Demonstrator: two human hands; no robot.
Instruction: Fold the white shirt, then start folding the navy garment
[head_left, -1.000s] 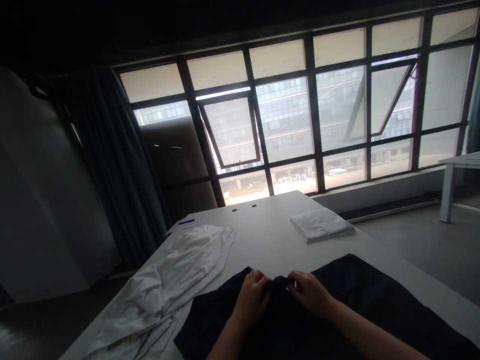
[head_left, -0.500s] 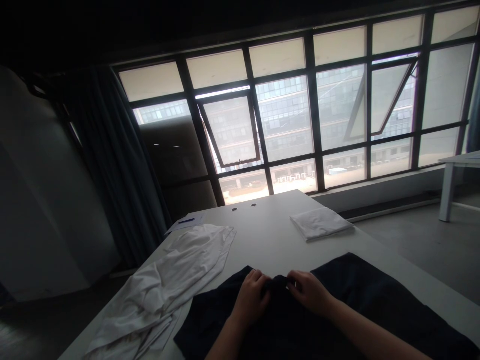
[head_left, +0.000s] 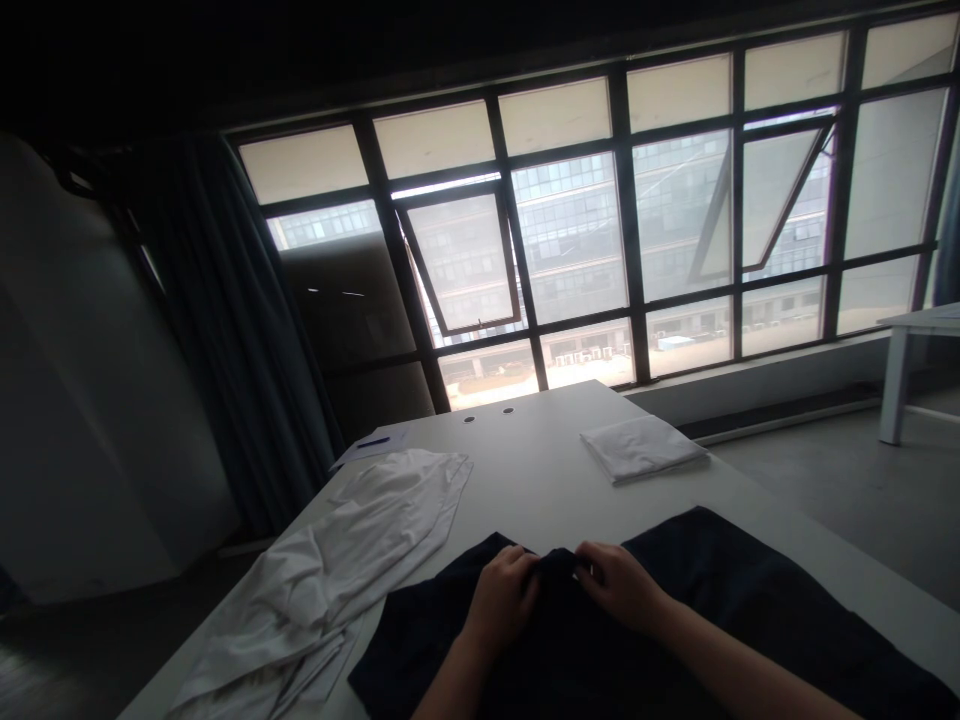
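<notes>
1. At the near edge of the white table, a dark garment lay spread flat, its middle gathered up between the two hands.
2. The left hand was closed, gripping a fold of that fabric.
3. The right hand was also curled around the fabric, pinching it just beside the left hand.
4. Left of the hands lay a crumpled white garment, touching the dark one.
5. Farther along the table sat a folded white cloth.
6. Beyond the crumpled garment lay a sheet of paper with a blue pen on it.
7. A tall, dark-framed window stood beyond the table.
</notes>
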